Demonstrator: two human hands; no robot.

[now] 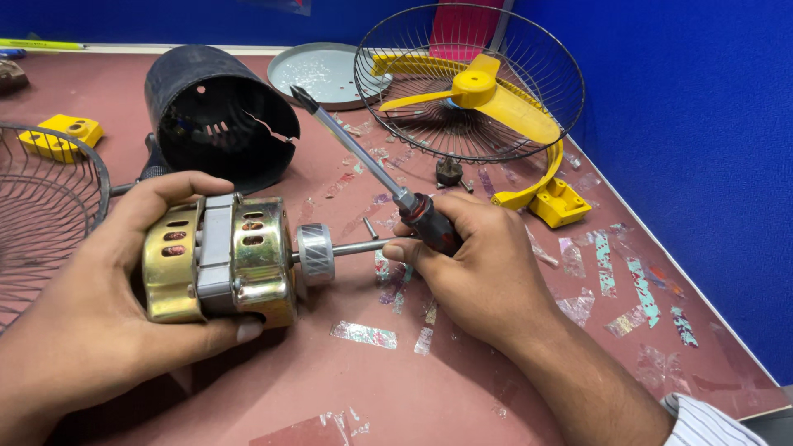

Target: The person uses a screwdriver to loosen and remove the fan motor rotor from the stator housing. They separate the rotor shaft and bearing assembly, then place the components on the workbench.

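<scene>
Gripping fan motor (219,260), left hand (107,306) closed; right hand (479,264) clasping screwdriver (372,169), shaft (363,247).

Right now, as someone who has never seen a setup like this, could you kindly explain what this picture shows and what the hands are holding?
The single picture comes from a camera worn on a person's head, looking down at their own two bare hands over a reddish-brown table patched with bits of shiny tape.

The left hand grips a small brass-coloured electric motor, lying on its side with its shaft pointing right. The right hand pinches that shaft while also holding a screwdriver, whose tip points up and away.

Behind them lie a cracked black housing, a round grey metal plate, a wire guard with a yellow fan blade inside it, and yellow plastic pieces. Another wire guard sits at the left edge. It looks like a fan taken apart.
</scene>
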